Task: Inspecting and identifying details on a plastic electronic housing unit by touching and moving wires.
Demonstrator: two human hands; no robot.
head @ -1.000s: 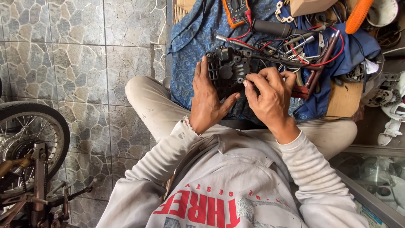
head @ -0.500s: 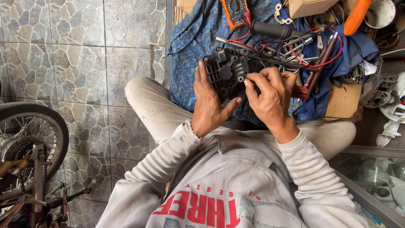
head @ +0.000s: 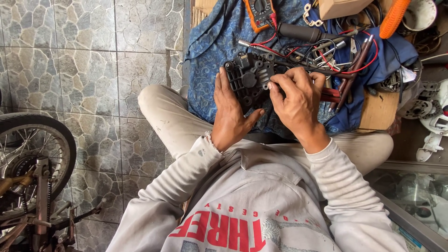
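part on cloth — meter behind it

Matt black plastic housing

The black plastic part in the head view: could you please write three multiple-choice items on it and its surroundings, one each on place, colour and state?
1. Where does the black plastic part sit?
A. On the tiled floor beside the wheel
B. Between both hands, over the blue cloth
C. On the glass case

2. What colour is the casing of the multimeter?
A. Orange
B. Green
C. White

3. How is the left hand on the part?
A. Lying flat on the floor
B. Clear of it, in the air
C. In a grip on its left side

Answers: 1 B, the right hand and the left flank it above the blue cloth. 2 A, its edge is orange. 3 C, fingers and thumb close round its side.
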